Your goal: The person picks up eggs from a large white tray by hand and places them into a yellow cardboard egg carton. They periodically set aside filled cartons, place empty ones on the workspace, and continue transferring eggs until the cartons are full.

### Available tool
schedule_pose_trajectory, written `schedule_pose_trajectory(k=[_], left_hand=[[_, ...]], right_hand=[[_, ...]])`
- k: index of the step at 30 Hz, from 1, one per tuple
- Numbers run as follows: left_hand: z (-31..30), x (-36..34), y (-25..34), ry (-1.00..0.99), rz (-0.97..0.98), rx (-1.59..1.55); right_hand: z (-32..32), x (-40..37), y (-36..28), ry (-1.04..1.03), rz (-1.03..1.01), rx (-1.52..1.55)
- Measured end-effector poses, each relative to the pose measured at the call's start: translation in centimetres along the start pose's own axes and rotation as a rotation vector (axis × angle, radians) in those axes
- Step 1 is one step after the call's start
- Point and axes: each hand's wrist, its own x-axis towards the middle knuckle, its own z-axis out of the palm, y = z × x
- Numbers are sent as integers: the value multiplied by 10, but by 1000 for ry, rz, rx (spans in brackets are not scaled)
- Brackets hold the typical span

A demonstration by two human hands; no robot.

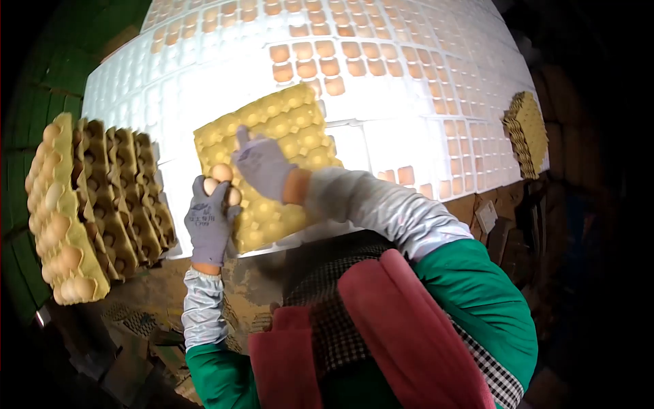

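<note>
My left hand, in a grey glove, is closed around a few brown eggs at the left edge of a yellow moulded egg tray. My right hand, also gloved, is over the tray, just right of those eggs. Its index finger stretches out towards the tray's far side, and I see nothing held in it; its underside is hidden. No eggs show in the tray's visible cups. The tray lies tilted on a white surface.
Egg trays stand on edge at the left, the outermost full of eggs. White gridded trays cover the table, many cells holding eggs. A stack of yellow trays sits at the right edge.
</note>
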Motion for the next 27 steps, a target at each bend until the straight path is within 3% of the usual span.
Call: schedule_pose_trajectory(k=[3, 5, 9, 10, 11, 12, 14, 16, 18, 19, 20, 21, 22, 24, 27], left_hand=[[12, -3, -2, 32, 55, 84], [22, -9, -10, 43, 30, 152], [17, -14, -7, 117, -46, 21], [11, -18, -3, 165, -78, -167], [11, -18, 10, 186, -90, -320], [13, -21, 29, 204, -107, -471], [19, -10, 105, 98, 23, -623], [38, 5, 185, -29, 186, -530], [69, 23, 254, -129, 209, -333], [97, 33, 270, -31, 368, -244], [121, 42, 285, -25, 393, -202], [131, 51, 302, -162, 353, -96], [137, 56, 314, -297, 307, 9], [145, 58, 307, -228, 304, -48], [149, 52, 295, -183, 282, -43]], right_hand=[[-13, -10, 15, -64, 69, -44], [-23, -37, 51, 22, -26, 698], [5, -161, 136, 249, 236, 1071], [16, -199, 163, 236, 299, 1003], [42, -236, 187, 452, 320, 819], [25, -267, 206, 333, 551, 764], [48, -304, 229, 263, 768, 689], [59, -311, 240, 81, 779, 628], [80, -318, 244, 173, 718, 629], [87, -321, 246, 252, 659, 616], [89, -324, 248, 257, 656, 626], [91, -326, 250, 204, 674, 585], [93, -329, 252, 153, 689, 545], [97, -337, 264, 160, 661, 583], [100, -328, 281, 421, 639, 754]])
